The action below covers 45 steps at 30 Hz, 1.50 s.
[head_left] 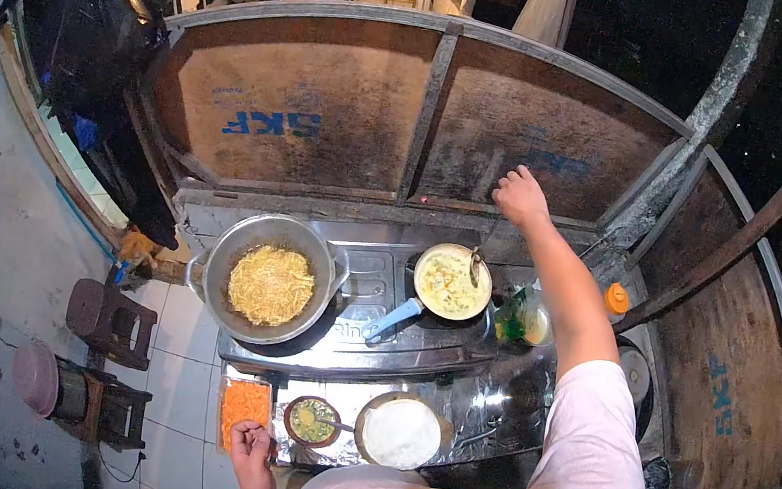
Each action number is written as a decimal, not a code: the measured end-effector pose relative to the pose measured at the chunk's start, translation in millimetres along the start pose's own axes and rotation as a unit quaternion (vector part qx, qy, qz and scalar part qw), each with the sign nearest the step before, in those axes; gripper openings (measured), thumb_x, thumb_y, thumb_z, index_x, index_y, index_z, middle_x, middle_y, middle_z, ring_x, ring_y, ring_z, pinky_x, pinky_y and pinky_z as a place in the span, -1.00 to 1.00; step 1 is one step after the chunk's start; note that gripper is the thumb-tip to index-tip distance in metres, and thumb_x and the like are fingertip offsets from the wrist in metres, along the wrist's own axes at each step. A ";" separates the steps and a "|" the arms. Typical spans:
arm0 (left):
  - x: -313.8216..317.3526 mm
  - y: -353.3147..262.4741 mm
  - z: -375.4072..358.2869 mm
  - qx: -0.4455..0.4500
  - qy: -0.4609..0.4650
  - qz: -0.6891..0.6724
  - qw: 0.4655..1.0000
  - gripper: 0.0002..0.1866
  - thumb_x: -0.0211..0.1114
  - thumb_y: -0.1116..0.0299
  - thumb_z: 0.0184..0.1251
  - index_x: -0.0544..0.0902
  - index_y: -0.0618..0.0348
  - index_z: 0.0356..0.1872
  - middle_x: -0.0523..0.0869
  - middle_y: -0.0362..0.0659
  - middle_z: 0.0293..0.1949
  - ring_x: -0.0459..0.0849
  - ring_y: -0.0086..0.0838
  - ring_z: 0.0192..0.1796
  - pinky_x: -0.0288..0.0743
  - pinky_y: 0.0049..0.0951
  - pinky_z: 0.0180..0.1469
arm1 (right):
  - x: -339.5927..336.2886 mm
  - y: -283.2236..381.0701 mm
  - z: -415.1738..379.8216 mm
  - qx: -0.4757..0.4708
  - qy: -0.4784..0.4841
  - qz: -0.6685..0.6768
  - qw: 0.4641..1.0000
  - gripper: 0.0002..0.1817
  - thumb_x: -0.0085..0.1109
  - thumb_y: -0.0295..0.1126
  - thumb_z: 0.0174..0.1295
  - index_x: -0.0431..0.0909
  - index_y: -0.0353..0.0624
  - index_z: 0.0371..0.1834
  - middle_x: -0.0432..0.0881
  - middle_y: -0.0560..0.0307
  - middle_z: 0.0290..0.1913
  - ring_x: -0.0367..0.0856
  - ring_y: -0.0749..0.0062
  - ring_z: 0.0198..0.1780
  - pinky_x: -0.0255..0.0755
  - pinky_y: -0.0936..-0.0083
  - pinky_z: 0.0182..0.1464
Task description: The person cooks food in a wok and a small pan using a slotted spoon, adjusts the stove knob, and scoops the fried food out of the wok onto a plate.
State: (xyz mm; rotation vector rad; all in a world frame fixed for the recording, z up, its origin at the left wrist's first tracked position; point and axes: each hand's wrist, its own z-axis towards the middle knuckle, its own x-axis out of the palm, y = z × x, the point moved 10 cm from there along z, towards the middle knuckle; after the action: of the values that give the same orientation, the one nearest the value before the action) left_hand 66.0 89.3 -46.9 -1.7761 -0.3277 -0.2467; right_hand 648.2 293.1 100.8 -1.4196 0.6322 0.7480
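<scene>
- The right hand (521, 198) grips a ladle (475, 269), its bowl dipped in the blue-handled pan (396, 319) on the stove (366, 287); stirring or scooping seems in hand.
- The left hand (253, 447) curls narrowly beside shredded orange food (244, 400); I can't tell whether it holds anything.
- Working that pan further calls for a light wrist, since nobody steadies its handle.
- A noodle pot (220, 265) sits left.
- Beyond: wooden panels (334, 84), tiled floor (185, 378), stools (111, 324).
</scene>
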 end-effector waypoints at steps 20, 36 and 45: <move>3.5 -0.1 3.7 0.001 0.008 0.011 1.000 -0.80 0.19 0.49 0.31 0.41 0.16 -0.10 0.45 -0.30 -0.39 0.40 -0.64 -0.44 0.41 -0.55 -0.35 | -7.8 -4.1 -78.3 0.095 -0.042 0.012 0.994 -0.82 0.04 -0.33 0.19 0.68 0.04 -0.31 0.64 0.23 -0.24 0.56 0.36 -0.06 0.28 0.22 0.07; 28.7 6.0 6.6 -0.007 0.070 0.013 0.997 -0.77 0.22 0.47 0.28 0.41 0.15 -0.10 0.45 -0.28 -0.38 0.41 -0.63 -0.46 0.41 -0.53 -0.36 | 30.3 -33.1 -204.3 0.309 0.090 0.246 0.914 -0.83 0.13 -0.41 0.04 0.69 -0.14 -0.34 0.71 -0.07 -0.23 0.71 0.03 -0.15 0.58 0.14 -0.13; 38.3 8.3 -1.3 -0.011 0.073 -0.020 0.997 -0.79 0.19 0.52 0.29 0.42 0.13 -0.09 0.44 -0.33 -0.36 0.38 -0.70 -0.40 0.34 -0.66 -0.39 | 34.5 -40.1 -178.0 0.288 0.147 0.246 0.914 -0.80 0.18 -0.42 -0.02 0.73 -0.14 -0.33 0.71 -0.13 -0.21 0.71 0.01 -0.12 0.59 0.19 -0.09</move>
State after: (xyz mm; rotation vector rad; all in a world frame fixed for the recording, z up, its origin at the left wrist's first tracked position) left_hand 104.8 89.6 -41.3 -1.7640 -0.2566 -0.4093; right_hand 709.9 118.4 88.0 -0.8250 1.3589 0.6552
